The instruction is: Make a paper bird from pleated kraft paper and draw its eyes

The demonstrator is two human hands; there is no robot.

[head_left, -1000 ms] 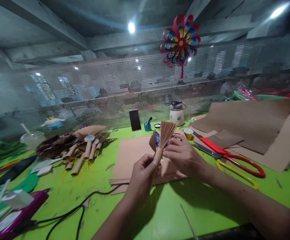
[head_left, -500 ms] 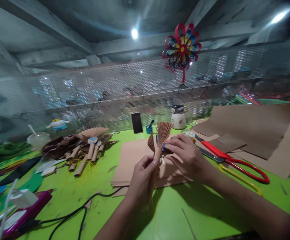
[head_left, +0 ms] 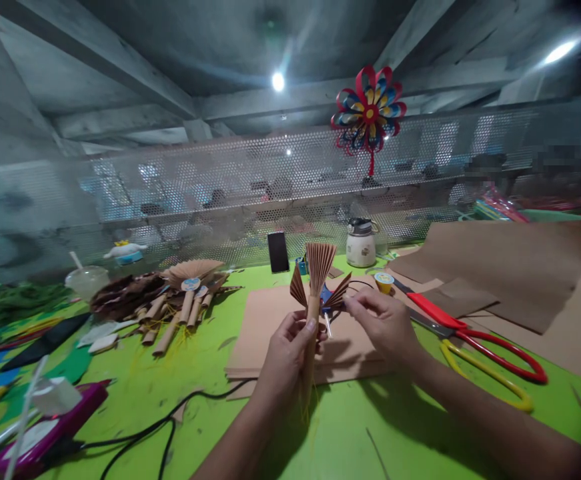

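My left hand [head_left: 290, 343] wraps round the rolled brown paper handle [head_left: 313, 313] of a small paper fan and holds it upright. Above the handle a pleated paper fan [head_left: 320, 260] spreads out, with smaller pleated wings on both sides. My right hand [head_left: 383, 320] pinches its thumb and forefinger together at the edge of the right pleated wing [head_left: 337, 292]. What lies between those fingertips, if anything, is too small to make out. Behind the handle, partly hidden, is a blue glue gun [head_left: 325, 297] with a whitish stick. Yellow threads hang below my left hand.
Under my hands lies a stack of brown paper [head_left: 260, 327]. Red-handled scissors [head_left: 463, 327] and yellow-handled ones [head_left: 490, 377] rest at right beside large brown sheets [head_left: 515, 260]. Finished paper fans [head_left: 190, 293] are piled at left. A black cable [head_left: 170, 410] crosses the green table.
My right hand has drawn back slightly to the right, and the right pleated wing now shows spread out. My left hand keeps its hold on the handle. The view has tilted slightly upward.
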